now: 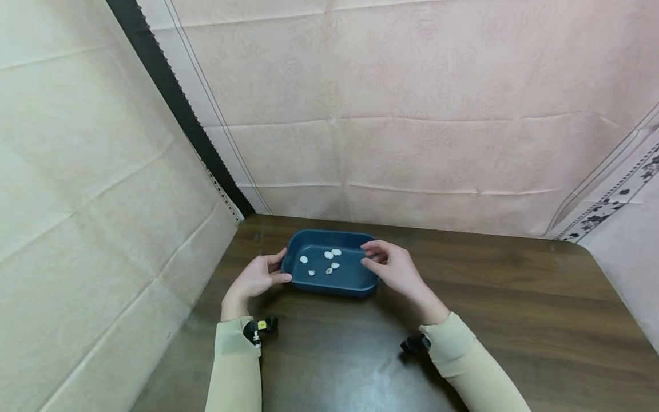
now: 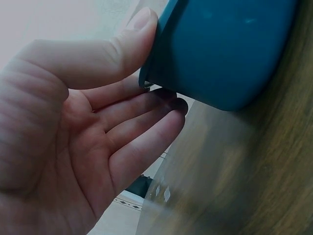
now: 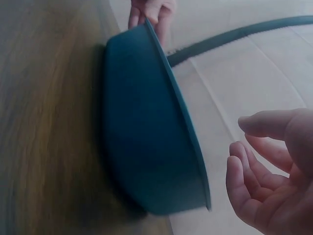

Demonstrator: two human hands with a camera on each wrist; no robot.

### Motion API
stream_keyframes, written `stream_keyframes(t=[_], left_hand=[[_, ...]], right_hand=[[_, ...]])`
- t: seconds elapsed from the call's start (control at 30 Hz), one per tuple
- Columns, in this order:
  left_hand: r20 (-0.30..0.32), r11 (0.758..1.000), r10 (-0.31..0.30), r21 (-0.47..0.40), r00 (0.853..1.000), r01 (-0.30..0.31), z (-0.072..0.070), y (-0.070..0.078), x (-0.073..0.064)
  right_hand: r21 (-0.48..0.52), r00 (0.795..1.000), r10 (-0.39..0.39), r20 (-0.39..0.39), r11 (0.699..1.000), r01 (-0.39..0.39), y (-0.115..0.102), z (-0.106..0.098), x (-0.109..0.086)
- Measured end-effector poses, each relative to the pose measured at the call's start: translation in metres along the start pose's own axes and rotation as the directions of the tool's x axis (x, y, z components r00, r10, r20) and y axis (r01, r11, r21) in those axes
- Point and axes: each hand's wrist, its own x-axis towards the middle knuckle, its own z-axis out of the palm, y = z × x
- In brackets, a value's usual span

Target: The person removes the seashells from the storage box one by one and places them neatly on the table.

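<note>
A dark blue rectangular tray (image 1: 329,288) lies on the wooden table. Several small whitish pieces, perhaps shells, are scattered inside it; one pale piece (image 1: 304,260) is near its left end and another pale piece (image 1: 337,252) farther back. My left hand (image 1: 255,278) grips the tray's left end; in the left wrist view the thumb (image 2: 139,36) touches the rim and the fingers reach beneath it. Above the tray's right end hovers my right hand (image 1: 393,267), fingers loosely bent. The right wrist view shows this right hand (image 3: 274,176) apart from the rim, with nothing visible between thumb and fingers.
Brown wooden table (image 1: 494,309) extends to the right and towards me. A pale patterned cloth (image 1: 412,154) hangs along the back edge, and another pale cloth (image 1: 103,229) closes the left side. Each wrist wears a small black camera.
</note>
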Motion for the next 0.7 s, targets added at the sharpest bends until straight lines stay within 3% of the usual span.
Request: stream_keyframes(t=[0.37,0.7], left_hand=[[0.011,0.999,0.025,-0.033,1.0,-0.024,0.002,0.001,0.001],[-0.008,1.0,-0.011,-0.001,1.0,0.011,0.0,0.0,0.0]], right_hand=[[0.014,0.993,-0.022,0.113,1.0,0.02,-0.015,0.031,0.019],[-0.02,0.979,-0.035,0.2,0.999,0.039,-0.022,0.069,0.046]])
